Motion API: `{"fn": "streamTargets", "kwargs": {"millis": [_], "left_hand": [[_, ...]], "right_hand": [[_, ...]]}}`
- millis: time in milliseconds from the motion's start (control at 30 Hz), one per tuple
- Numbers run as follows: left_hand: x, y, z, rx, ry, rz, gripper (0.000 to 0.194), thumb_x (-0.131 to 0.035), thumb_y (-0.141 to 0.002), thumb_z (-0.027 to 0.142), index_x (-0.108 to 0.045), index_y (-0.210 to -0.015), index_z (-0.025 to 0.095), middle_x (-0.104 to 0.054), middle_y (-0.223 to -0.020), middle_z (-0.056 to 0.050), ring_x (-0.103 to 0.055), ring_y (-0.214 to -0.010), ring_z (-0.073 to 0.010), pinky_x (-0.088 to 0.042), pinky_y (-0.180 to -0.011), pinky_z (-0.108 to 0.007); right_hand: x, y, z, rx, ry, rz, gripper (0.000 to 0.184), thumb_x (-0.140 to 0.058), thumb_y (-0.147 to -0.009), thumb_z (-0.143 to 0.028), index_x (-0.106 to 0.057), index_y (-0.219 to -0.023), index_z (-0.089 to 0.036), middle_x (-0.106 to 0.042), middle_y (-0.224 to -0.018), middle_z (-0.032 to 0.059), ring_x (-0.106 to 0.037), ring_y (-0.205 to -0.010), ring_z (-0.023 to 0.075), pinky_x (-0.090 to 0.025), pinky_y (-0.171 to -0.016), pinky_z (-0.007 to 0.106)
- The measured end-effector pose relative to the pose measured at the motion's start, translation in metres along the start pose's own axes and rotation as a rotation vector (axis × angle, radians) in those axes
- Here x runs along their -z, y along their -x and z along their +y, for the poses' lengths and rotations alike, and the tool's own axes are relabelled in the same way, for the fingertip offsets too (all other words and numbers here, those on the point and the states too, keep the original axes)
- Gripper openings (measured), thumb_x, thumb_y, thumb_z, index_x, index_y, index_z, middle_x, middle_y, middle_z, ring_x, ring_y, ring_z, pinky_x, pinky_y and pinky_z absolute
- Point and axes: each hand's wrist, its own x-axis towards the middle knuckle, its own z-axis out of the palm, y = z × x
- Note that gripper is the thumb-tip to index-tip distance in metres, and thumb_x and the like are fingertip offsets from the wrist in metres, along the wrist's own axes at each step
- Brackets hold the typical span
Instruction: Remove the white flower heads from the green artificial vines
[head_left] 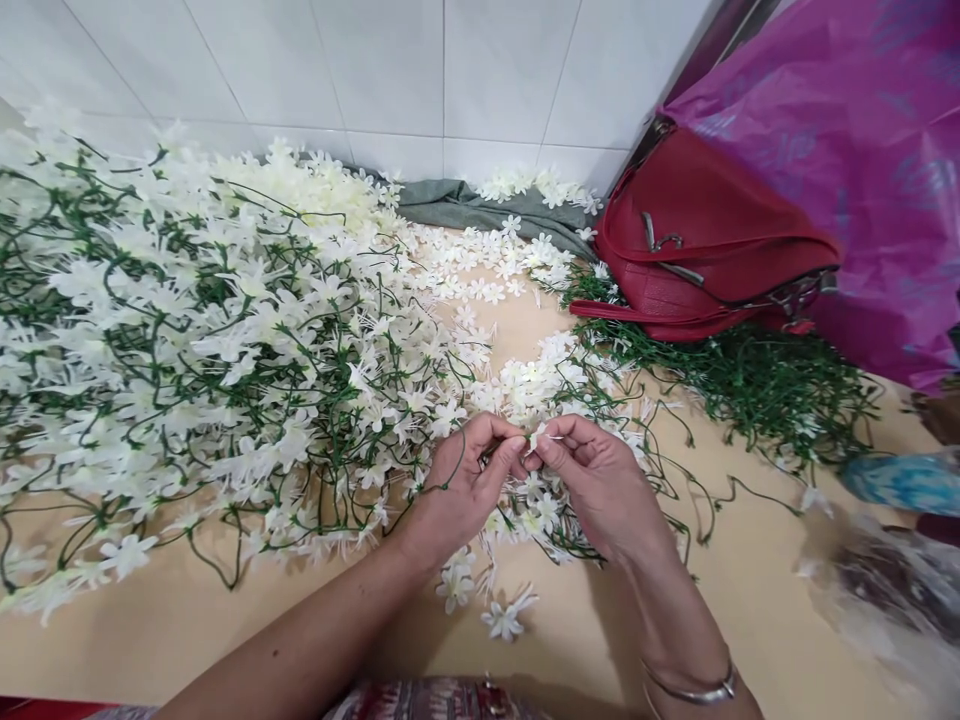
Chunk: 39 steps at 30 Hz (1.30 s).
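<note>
The left hand (471, 478) and right hand (601, 478) grasp a white artificial flower (538, 437) between pinched fingertips, right of the large flower heap (300, 335); whether the left grips petal or stem cannot be told. The step appears to be fine flower-part adjustment; the next move calls for steady, aligned fingertips.

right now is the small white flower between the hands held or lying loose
Held: the right hand pinches the white flower, with the left hand close beside it; fingers partly cover the petals.
</note>
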Motion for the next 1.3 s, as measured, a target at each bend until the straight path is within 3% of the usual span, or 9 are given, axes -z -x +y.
{"fn": "streamTargets", "kwargs": {"millis": [367,533,700,800,933,1033,1133,1233,1300], "left_hand": [[-0.001,0.0,-0.003,-0.008,0.034,-0.007,0.018,-0.054,-0.105,0.034,-0.061,-0.096,0.02,-0.065,-0.077,0.001,-0.063,-0.072,-0.0135,-0.049,-0.072,-0.026],[-0.003,-0.002,-0.003,0.005,0.219,0.086,0.02,-0.056,-0.103,0.037,-0.048,-0.117,0.023,-0.053,-0.074,0.007,-0.052,-0.059,-0.0108,-0.044,-0.062,-0.024],[-0.003,-0.004,0.001,0.019,0.195,0.197,0.025,-0.064,-0.097,0.034,-0.047,-0.111,0.024,-0.033,-0.068,0.01,-0.035,-0.059,-0.011,-0.034,-0.06,-0.022],[-0.002,-0.002,0.003,0.03,0.229,0.2,0.021,-0.058,-0.1,0.041,-0.049,-0.111,0.025,-0.026,-0.066,0.009,-0.031,-0.058,-0.012,-0.032,-0.059,-0.023],[-0.002,-0.003,0.005,0.063,0.326,0.23,0.028,-0.056,-0.101,0.051,-0.047,-0.111,0.026,-0.036,-0.066,0.009,-0.037,-0.056,-0.0116,-0.037,-0.057,-0.023],[0.0,-0.005,0.007,0.054,0.297,0.245,0.029,-0.053,-0.103,0.053,-0.047,-0.1,0.025,-0.041,-0.063,0.008,-0.039,-0.057,-0.0116,-0.039,-0.057,-0.023],[0.002,-0.005,0.008,0.053,0.286,0.199,0.036,-0.048,-0.105,0.054,-0.046,-0.087,0.023,-0.045,-0.062,0.006,-0.04,-0.057,-0.0114,-0.038,-0.056,-0.023],[0.004,-0.005,0.007,0.047,0.33,0.159,0.039,-0.049,-0.104,0.056,-0.046,-0.083,0.022,-0.044,-0.062,0.007,-0.037,-0.056,-0.0108,-0.034,-0.054,-0.023],[0.005,-0.006,0.006,0.029,0.366,0.168,0.036,-0.058,-0.099,0.054,-0.048,-0.088,0.022,-0.043,-0.066,0.007,-0.037,-0.06,-0.0108,-0.035,-0.059,-0.023]], "right_hand": [[-0.007,0.001,-0.001,0.053,0.028,0.014,0.026,-0.083,-0.081,-0.043,-0.067,-0.081,-0.022,-0.07,-0.067,-0.002,-0.063,-0.065,0.0149,-0.051,-0.069,0.028],[-0.006,0.005,-0.008,0.175,0.049,0.116,0.022,-0.082,-0.085,-0.041,-0.072,-0.095,-0.024,-0.073,-0.08,0.0002,-0.069,-0.077,0.0171,-0.053,-0.075,0.029],[0.004,0.006,-0.017,0.349,0.063,0.262,0.012,-0.079,-0.088,-0.034,-0.074,-0.094,-0.026,-0.074,-0.091,0.0018,-0.067,-0.088,0.0179,-0.05,-0.085,0.031],[0.007,0.007,-0.025,0.342,0.218,0.247,0.012,-0.076,-0.09,-0.035,-0.072,-0.096,-0.025,-0.072,-0.095,0.0034,-0.065,-0.092,0.0204,-0.049,-0.087,0.034],[0.004,0.0,-0.038,0.394,0.635,0.145,0.008,-0.066,-0.094,-0.03,-0.071,-0.097,-0.024,-0.071,-0.099,0.006,-0.064,-0.094,0.0242,-0.048,-0.087,0.039],[0.0,-0.017,-0.04,0.535,0.989,0.125,0.014,-0.06,-0.095,-0.022,-0.073,-0.101,-0.021,-0.071,-0.106,0.0107,-0.062,-0.104,0.0298,-0.046,-0.095,0.045],[-0.004,-0.037,-0.035,0.573,1.261,0.088,0.02,-0.059,-0.093,-0.016,-0.075,-0.105,-0.017,-0.071,-0.108,0.0156,-0.059,-0.106,0.0339,-0.044,-0.098,0.049],[-0.002,-0.048,-0.031,0.564,1.326,0.034,0.014,-0.062,-0.089,-0.012,-0.074,-0.092,-0.018,-0.073,-0.101,0.0138,-0.059,-0.102,0.0331,-0.044,-0.096,0.048],[0.002,-0.047,-0.033,0.572,1.3,0.046,0.01,-0.064,-0.089,-0.014,-0.071,-0.086,-0.02,-0.073,-0.096,0.0112,-0.06,-0.098,0.0314,-0.044,-0.095,0.047]]}}
